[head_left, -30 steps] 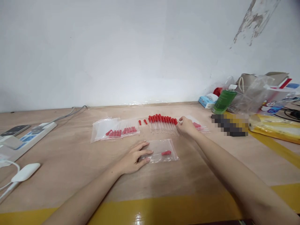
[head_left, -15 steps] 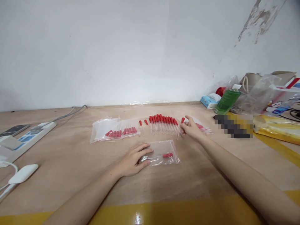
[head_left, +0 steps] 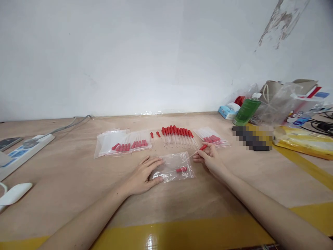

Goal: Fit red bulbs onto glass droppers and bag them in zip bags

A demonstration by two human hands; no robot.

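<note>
A clear zip bag (head_left: 170,166) lies flat in front of me, with one red-bulbed dropper (head_left: 181,169) inside it. My left hand (head_left: 143,176) rests on the bag's left end, fingers and thumb spread apart. Beside the bag's right end, my right hand (head_left: 208,160) pinches another dropper (head_left: 202,148) by its red bulb. Its thin clear tube slants down to the left, the tip at the bag's right end; whether it is inside the bag I cannot tell. Behind the bag, a row of several loose droppers (head_left: 177,131) lies with bulbs pointing to the wall.
Filled bags of droppers lie to the left (head_left: 122,147) and right (head_left: 212,138) of the row. A power strip (head_left: 26,151) and cable are at far left. A green bottle (head_left: 246,110), a blue tissue pack (head_left: 228,112) and a yellow package (head_left: 301,140) stand at right.
My right hand has come from the right end of the row toward the bag, bringing a dropper that has tipped from upright to slanting left. My left hand stays on the bag.
</note>
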